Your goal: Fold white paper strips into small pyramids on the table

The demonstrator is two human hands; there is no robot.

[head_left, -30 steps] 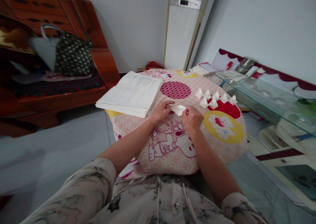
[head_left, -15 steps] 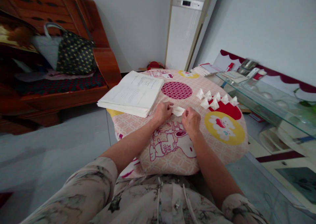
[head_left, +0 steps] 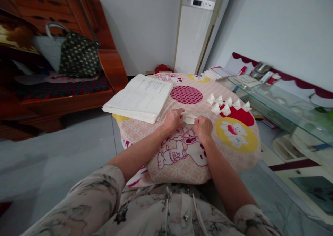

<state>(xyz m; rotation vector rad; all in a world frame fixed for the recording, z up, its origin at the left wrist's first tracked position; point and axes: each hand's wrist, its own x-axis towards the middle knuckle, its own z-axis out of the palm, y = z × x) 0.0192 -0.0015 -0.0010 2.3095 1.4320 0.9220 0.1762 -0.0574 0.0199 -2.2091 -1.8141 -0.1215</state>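
Paper spans left hand and right hand over the tabletop, each grip pinching one end. Light, even tension should keep its folds straight without tearing.

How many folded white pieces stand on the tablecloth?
7 folded pieces, beyond and right of the right hand: five in a far row, two in a nearer row by the far row's left end. None seems hidden. The held paper isn't counted.

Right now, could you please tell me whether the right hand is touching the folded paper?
Touching: the head view shows the right hand with its fingertips closed on the right end of the folded paper, no gap between them.
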